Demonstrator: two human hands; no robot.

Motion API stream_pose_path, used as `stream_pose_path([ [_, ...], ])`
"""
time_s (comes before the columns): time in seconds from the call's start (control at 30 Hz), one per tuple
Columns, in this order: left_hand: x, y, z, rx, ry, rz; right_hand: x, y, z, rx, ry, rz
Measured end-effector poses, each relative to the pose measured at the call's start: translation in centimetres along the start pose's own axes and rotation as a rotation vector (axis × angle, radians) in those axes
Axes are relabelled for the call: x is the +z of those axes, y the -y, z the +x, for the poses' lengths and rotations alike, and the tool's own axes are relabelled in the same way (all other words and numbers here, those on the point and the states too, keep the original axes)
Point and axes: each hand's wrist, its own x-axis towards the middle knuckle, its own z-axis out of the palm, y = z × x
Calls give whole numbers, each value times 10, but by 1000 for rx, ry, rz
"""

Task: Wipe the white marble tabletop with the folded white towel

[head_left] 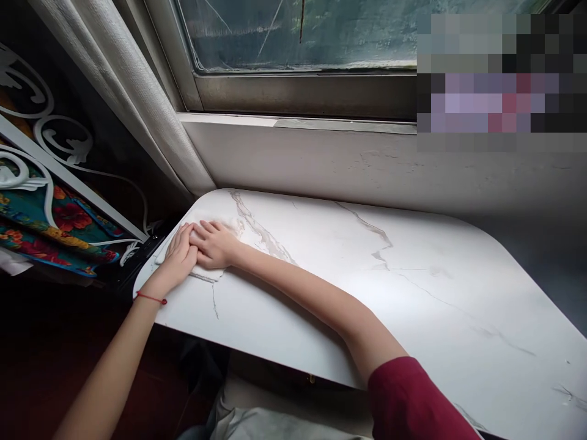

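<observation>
A white cloth (208, 274) lies folded at the left end of a white marble-patterned table (312, 244). On its left part rests my left hand (180, 255), palm down with the fingers stretched out; a red string bracelet is on that wrist. My right hand (213, 245) lies flat on the same cloth, its fingers spread and pointing left until they touch the left hand. Both palms press the cloth against the tabletop and cover much of it. Neither hand's fingers are wrapped round anything.
Behind the table runs a wall under a window (298, 36) with a metal frame. A pale curtain (132, 91) hangs at the back left. To the left stand a white scrolled metal frame (77, 168) and a floral fabric (68, 226). The table's corners are rounded.
</observation>
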Motion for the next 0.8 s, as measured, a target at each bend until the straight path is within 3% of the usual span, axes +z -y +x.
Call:
stream_pose_path([
  [0.13, -1, 2, 45, 69, 136, 35, 5, -22, 9, 126, -5, -18],
  [0.27, 5, -2, 85, 134, 194, 51, 7, -46, 14, 222, 12, -38],
  [0.47, 17, -20, 127, 93, 258, 38, 7, -82, 17, 309, 12, -34],
  [0.8, 45, -23, 169, 123, 190, 105, 7, -116, 18, 395, 15, -22],
])
